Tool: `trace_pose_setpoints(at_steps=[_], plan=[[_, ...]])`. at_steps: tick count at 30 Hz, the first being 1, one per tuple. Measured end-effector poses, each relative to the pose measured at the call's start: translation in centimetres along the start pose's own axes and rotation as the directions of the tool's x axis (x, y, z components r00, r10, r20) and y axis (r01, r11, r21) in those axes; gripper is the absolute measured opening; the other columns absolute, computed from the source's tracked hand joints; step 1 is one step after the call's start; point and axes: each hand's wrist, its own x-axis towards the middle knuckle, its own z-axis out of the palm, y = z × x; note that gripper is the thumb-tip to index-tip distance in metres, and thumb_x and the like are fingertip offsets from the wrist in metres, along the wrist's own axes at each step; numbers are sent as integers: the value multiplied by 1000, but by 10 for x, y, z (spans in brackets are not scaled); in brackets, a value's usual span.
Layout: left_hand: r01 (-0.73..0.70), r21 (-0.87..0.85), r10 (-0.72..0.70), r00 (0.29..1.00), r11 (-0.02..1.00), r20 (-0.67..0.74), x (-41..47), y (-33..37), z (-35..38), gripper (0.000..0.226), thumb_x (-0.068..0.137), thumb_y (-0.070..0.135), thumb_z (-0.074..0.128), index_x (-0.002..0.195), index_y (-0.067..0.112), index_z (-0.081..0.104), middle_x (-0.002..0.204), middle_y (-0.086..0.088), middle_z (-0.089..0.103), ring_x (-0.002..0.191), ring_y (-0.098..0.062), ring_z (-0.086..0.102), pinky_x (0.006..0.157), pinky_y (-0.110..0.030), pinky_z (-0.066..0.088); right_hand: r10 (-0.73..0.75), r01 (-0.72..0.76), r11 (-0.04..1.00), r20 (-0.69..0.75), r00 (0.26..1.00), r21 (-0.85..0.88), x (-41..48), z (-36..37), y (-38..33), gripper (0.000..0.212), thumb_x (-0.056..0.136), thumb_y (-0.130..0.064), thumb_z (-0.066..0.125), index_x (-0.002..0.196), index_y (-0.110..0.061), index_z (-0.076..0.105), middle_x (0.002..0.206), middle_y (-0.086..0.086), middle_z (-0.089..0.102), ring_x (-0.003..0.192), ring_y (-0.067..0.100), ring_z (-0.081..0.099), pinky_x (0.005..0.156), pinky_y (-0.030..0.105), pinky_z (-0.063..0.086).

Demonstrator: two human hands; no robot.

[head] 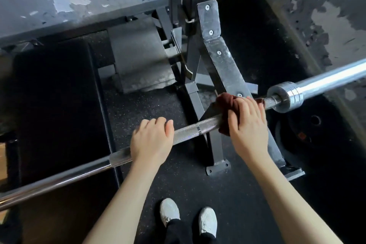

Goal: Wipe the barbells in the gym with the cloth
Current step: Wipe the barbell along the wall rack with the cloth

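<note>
Both arms are bare and stretched out forward, palms down. Left hand [151,141] is wrapped overhand round the barbell [186,131], fingers [158,122] curled over the top. Right hand [247,125] sits further right, gripping the cloth [223,101] around the bar.

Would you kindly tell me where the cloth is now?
Head view, right of centre: the maroon cloth wraps the barbell under the right hand, beside the collar.
</note>
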Motion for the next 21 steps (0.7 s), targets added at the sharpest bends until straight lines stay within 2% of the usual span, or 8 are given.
trace_pose_setpoints(at_steps=[2, 4, 8, 10, 14, 17, 19, 21], plan=[[11, 3, -11, 1000, 1000, 11, 1, 3, -2, 79, 74, 43, -16, 98, 23, 57, 99, 4, 66, 103, -22, 52, 85, -38, 42, 130, -127, 990, -49, 990, 65, -6, 8, -16, 43, 92, -30, 35, 121, -8, 56, 135, 7, 55, 139, 29, 33, 119, 46, 16], [5, 4, -5, 1000, 1000, 1, 1, 5, -2, 80, 75, 44, -15, 96, 23, 59, 97, 4, 67, 102, -23, 53, 86, -38, 43, 120, -114, 987, -44, 992, 111, -21, 18, -42, 36, 91, -26, 40, 118, -8, 57, 134, 7, 55, 138, 29, 32, 117, 47, 19], [22, -20, -22, 999, 1000, 30, 4, 4, -1, 62, 94, 46, 3, 109, 24, 60, 109, 6, 66, 110, -21, 51, 91, -38, 41, -284, 278, 959, 146, 948, 59, -44, 17, -47, 36, 93, -29, 44, 125, -16, 54, 138, 3, 53, 135, 27, 38, 115, 38, 17], [42, -44, -40, 997, 998, 60, 6, 5, -2, 47, 100, 41, 15, 107, 23, 58, 109, 6, 66, 111, -21, 50, 91, -38, 40, -364, 374, 927, 204, 909, -9, -29, 7, -23, 38, 93, -31, 46, 128, -17, 53, 139, 2, 52, 134, 27, 42, 115, 35, 20], [58, -63, -54, 997, 996, 63, 11, 3, -4, 49, 98, 40, 15, 105, 21, 59, 105, 4, 67, 107, -22, 51, 90, -38, 42, -94, 95, 995, 71, 993, -15, -3, -6, 4, 32, 93, -18, 49, 124, -11, 54, 141, 5, 50, 137, 30, 38, 116, 41, 21], [61, -61, -57, 997, 996, 57, 12, 2, -4, 47, 101, 41, 19, 105, 21, 60, 105, 4, 67, 106, -22, 52, 89, -38, 42, 121, -119, 990, -29, 992, 71, -7, 6, -21, 30, 93, -11, 50, 122, -8, 55, 144, 8, 47, 140, 32, 31, 116, 47, 23], [61, -57, -57, 997, 997, 59, 11, 2, -5, 48, 102, 42, 19, 105, 21, 61, 105, 4, 67, 106, -22, 53, 88, -38, 43, 6, -5, 997, -13, 1000, 73, -21, 16, -43, 29, 90, -16, 50, 117, -10, 58, 138, 7, 52, 135, 31, 36, 115, 44, 22], [64, -54, -61, 996, 996, 70, 11, 2, -5, 49, 101, 43, 18, 101, 20, 61, 105, 4, 67, 106, -22, 53, 86, -38, 44, -225, 222, 974, 94, 970, 37, -36, 17, -50, 33, 90, -23, 51, 121, -14, 59, 137, 4, 54, 131, 29, 41, 114, 36, 18]])
